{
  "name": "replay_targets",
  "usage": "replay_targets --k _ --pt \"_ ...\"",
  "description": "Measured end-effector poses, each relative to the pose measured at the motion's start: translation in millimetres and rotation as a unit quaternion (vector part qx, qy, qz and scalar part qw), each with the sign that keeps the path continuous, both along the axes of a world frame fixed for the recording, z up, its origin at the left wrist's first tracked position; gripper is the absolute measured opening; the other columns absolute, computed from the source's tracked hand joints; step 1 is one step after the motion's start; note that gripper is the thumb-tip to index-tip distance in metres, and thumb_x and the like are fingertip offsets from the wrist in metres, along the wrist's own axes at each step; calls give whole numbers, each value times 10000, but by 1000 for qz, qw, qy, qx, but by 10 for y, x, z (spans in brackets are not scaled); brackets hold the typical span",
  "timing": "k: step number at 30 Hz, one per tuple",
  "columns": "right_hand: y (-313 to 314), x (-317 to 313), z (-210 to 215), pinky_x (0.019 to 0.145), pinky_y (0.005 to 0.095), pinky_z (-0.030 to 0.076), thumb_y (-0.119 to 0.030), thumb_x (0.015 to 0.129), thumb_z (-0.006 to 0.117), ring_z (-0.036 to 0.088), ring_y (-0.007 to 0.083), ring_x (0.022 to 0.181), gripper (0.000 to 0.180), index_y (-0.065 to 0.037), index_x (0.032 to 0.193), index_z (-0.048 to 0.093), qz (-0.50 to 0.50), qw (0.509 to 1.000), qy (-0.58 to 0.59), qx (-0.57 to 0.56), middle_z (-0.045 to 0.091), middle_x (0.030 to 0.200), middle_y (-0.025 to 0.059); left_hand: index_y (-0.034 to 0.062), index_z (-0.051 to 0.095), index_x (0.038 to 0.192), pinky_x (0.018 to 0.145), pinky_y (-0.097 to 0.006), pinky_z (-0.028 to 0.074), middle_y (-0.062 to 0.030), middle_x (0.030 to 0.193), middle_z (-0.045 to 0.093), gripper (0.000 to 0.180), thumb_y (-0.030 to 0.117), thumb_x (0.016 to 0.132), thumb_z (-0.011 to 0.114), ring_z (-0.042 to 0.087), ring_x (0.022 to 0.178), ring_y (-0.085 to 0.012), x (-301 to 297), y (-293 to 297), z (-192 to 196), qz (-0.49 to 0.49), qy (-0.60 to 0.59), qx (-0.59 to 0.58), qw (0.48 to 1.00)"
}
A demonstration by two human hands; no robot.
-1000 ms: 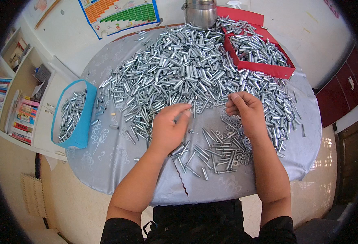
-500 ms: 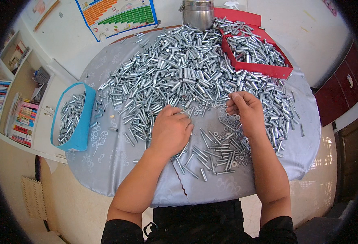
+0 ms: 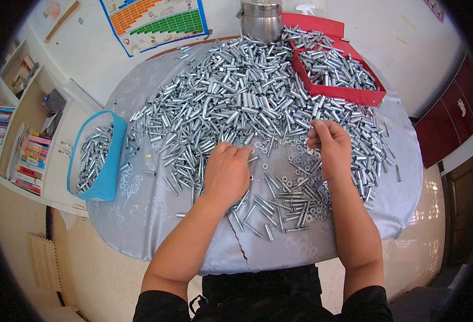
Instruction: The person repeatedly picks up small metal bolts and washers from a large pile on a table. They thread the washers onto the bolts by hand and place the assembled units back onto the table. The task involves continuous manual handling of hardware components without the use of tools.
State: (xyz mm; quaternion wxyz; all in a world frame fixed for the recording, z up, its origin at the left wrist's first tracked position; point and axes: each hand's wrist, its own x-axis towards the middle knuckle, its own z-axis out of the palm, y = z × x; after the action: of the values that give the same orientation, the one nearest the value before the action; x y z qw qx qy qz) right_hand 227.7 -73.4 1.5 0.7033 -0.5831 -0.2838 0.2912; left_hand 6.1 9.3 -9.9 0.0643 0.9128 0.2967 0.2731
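A wide heap of silver metal sleeves and bolts [image 3: 231, 102] covers the far half of the table. At its near edge my left hand [image 3: 227, 174] is closed, fingers curled down, with a short silver bolt [image 3: 253, 159] showing at its fingertips. My right hand [image 3: 331, 153] is raised a little at the heap's right side, thumb and fingers pinched together; what they hold is too small to make out. Between and below the hands lie loose washers and nuts [image 3: 301, 156], beside a smaller pile of long bolts [image 3: 287, 201].
A blue open box [image 3: 103, 180] of metal sleeves stands at the left. Toward the back right is a red box [image 3: 349, 94], also full of metal parts, near a steel pot [image 3: 262, 24]. Grey patterned cloth [image 3: 156, 231] covers the table; a bookshelf [image 3: 32, 115] stands left.
My left hand has shifted slightly, and a bolt now shows at its fingertips. My right hand has moved slightly right, still pinched.
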Motion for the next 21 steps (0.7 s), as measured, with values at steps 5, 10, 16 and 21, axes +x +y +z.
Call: replay_targets --k 5,10,16,21 --pt "54 102 -155 767 362 488 -150 864 626 618 259 834 164 -18 939 688 -73 873 -480 -49 654 902 101 -7 649 1022 823 -370 461 -133 903 616 238 8 789 605 582 873 -295 -26 -48 -6 1 -111 -42 993" --pt "112 58 -207 902 419 448 -134 802 645 593 322 975 172 -40 934 702 -55 748 -656 -83 635 1052 140 -5 604 1079 777 -285 479 -69 910 618 224 -5 857 576 614 861 -182 -43 -35 -74 -19 -294 -301 907" --pt "58 78 -135 899 418 465 -51 786 629 611 318 952 169 -34 944 687 31 789 -605 -106 653 1030 114 0 559 1148 774 -284 505 -68 937 629 272 3 877 584 628 823 -145 -43 -54 -3 -60 -408 -497 764" --pt "-38 -170 5 785 320 515 37 836 587 655 224 866 185 7 1015 625 135 966 -216 -40 672 932 98 -16 555 1155 749 -302 537 -82 916 651 267 19 891 578 656 800 -167 -59 -45 47 -58 -415 -521 743"
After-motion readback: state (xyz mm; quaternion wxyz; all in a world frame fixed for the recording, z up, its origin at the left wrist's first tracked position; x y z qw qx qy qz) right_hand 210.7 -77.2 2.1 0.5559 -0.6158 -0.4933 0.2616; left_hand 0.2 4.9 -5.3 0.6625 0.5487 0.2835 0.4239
